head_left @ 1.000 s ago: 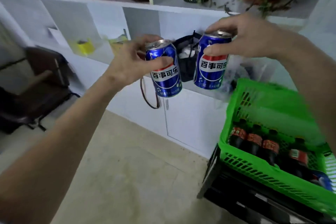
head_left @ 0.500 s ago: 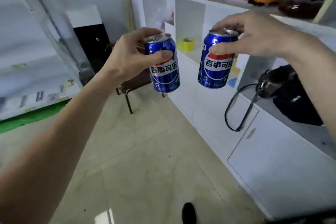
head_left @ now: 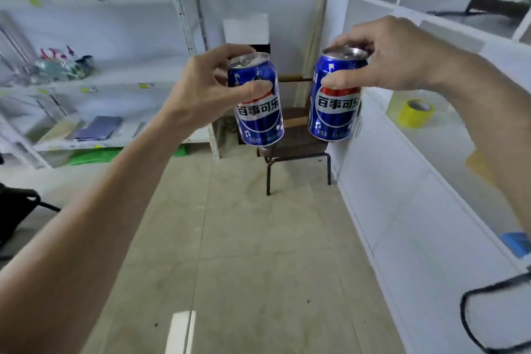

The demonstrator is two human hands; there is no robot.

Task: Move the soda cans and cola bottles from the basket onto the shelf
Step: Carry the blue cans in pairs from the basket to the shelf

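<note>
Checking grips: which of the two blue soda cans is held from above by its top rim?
The blue soda can in the right hand; the left hand wraps the other blue can from the side.

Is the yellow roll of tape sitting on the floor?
No, the yellow roll of tape sits on a ledge of the white cabinet shelf to the right, well above the tiled floor.

Bright, even light; left shelving blurred, perhaps by motion.
</note>
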